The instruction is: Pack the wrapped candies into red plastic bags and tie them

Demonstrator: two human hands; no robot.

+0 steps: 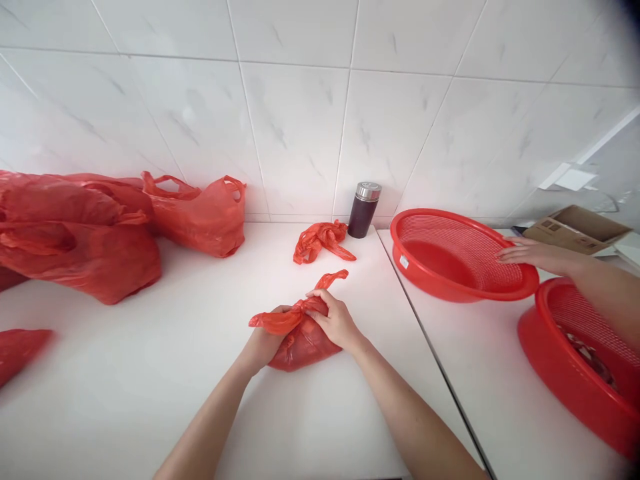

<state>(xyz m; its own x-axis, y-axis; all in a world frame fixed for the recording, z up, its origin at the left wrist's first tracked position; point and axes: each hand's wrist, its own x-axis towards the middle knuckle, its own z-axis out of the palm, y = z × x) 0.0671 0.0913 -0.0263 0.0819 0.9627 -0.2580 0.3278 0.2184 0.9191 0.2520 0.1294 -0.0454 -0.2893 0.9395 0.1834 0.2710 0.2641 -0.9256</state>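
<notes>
A small red plastic bag with something inside lies on the white counter in front of me. Both my hands grip its knotted handles. My left hand is closed on the left side of the knot. My right hand pinches the right handle, whose loose end sticks up toward the wall.
Several full red bags are piled at the back left. A crumpled empty red bag and a dark flask stand near the wall. Another person's hand rests on a red colander basin; a second red basin sits at the right.
</notes>
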